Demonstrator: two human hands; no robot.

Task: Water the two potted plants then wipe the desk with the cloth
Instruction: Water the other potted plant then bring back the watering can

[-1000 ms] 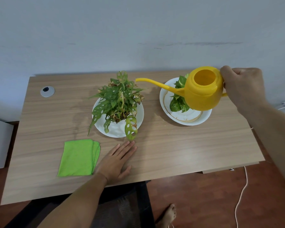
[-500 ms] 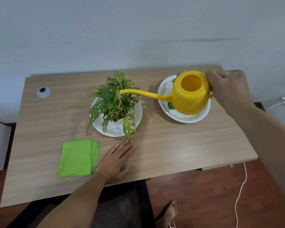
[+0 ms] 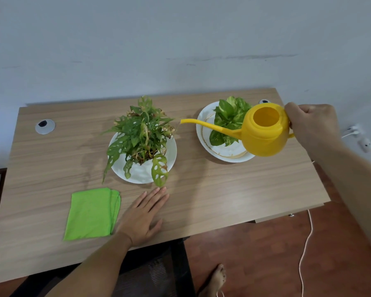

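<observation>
My right hand (image 3: pixel 311 127) grips the handle of a yellow watering can (image 3: pixel 263 131) held in the air over the right plant (image 3: pixel 228 118), which stands on a white plate (image 3: pixel 221 155). The can's long spout tip (image 3: pixel 183 121) ends just right of the left plant (image 3: pixel 141 133), a holey-leaved plant on its own white plate (image 3: pixel 171 151). My left hand (image 3: pixel 144 217) lies flat, fingers spread, on the wooden desk (image 3: pixel 234 194) below that plant. A folded green cloth (image 3: pixel 91 214) lies just left of that hand.
A grey cable grommet (image 3: pixel 45 126) sits at the desk's far left; another (image 3: pixel 264 101) peeks out behind the can. A white cable (image 3: pixel 306 243) trails over the red-brown floor at the right. A bare foot (image 3: pixel 215 279) and a dark chair seat show under the desk's front edge.
The can and my right hand have drawn back to the right, so the spout tip has left the left plant's leaves. The right plant is uncovered again. My left hand stays flat.
</observation>
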